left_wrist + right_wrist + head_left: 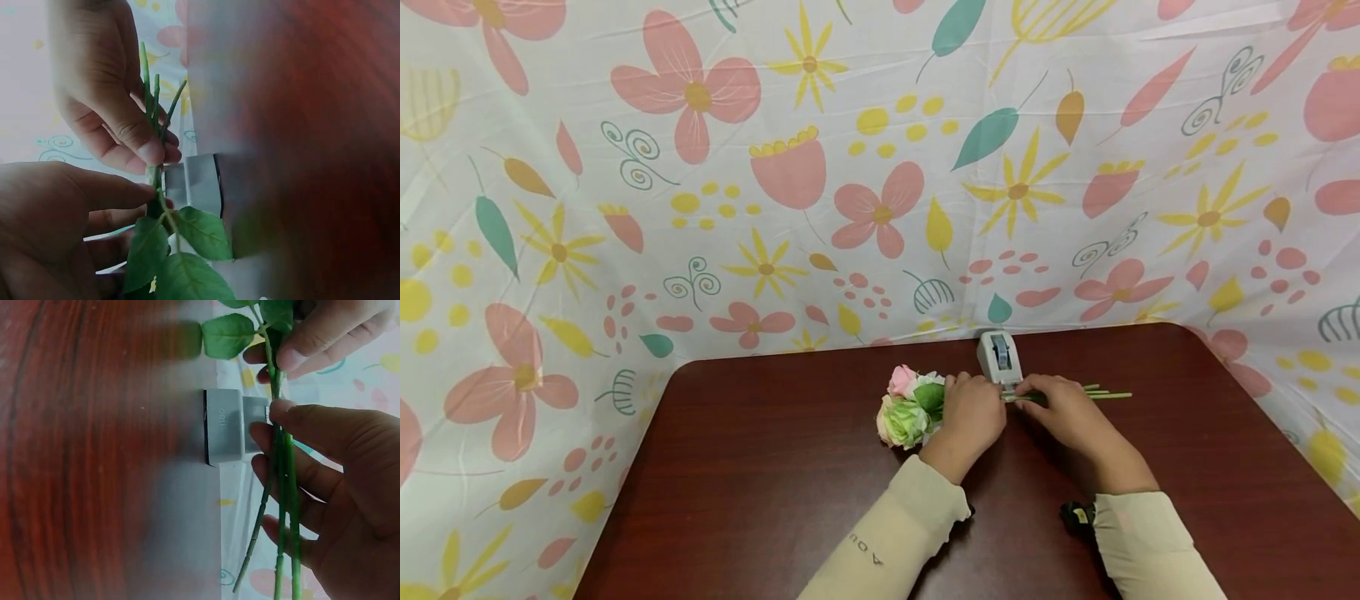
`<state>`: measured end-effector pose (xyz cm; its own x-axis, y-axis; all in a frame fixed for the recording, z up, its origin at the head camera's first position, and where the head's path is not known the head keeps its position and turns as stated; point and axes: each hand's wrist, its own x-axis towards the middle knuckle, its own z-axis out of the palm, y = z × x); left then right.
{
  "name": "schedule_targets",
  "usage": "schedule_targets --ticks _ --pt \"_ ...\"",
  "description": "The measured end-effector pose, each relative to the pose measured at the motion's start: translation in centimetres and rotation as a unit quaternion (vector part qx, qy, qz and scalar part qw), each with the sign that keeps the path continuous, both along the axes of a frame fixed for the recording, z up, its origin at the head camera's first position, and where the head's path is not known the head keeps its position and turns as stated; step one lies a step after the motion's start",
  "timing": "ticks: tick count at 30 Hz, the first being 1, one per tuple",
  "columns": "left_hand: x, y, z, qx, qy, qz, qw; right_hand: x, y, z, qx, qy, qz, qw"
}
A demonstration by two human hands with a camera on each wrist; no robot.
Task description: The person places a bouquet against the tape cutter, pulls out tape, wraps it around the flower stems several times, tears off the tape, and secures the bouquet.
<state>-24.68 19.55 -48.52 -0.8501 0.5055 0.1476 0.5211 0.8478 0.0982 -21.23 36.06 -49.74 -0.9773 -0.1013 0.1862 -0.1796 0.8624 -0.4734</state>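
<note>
Presently, the head view shows the left hand and right hand pinching the stems of a flower bunch over the table, just beside a tape dispenser. In the left wrist view, leaves (green ones) are near the left hand. In the right wrist view, three stems spread apart.

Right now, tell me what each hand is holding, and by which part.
The flower bunch, by its green stems: the left hand pinches them beside the leaves, and the right hand holds them farther toward the free ends.
</note>
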Motion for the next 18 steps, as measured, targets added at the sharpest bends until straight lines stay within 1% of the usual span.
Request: schedule_targets --ticks 3,8,12,15,18 --pt "-0.4 0.0 0.1 -0.008 0.003 -0.006 0.9999 -0.1 0.0 -0.2 0.004 0.01 -0.004 1.0" --pt "-0.7 -0.1 0.0 -0.007 0.013 -0.021 0.9997 -0.2 0.1 -0.5 0.003 0.022 -0.01 1.0" --pt "-0.9 -0.1 -0.3 -0.002 0.024 -0.027 0.9993 -0.3 0.1 -0.5 0.003 0.019 -0.013 1.0" --pt "-1.1 -0.1 -0.6 0.004 0.022 -0.03 0.9993 -0.4 0.1 -0.5 0.006 0.013 -0.013 1.0" --pt "-1.1 0.0 -0.9 0.009 0.019 -0.036 0.9991 -0.3 0.2 -0.7 0.013 0.016 -0.01 1.0"
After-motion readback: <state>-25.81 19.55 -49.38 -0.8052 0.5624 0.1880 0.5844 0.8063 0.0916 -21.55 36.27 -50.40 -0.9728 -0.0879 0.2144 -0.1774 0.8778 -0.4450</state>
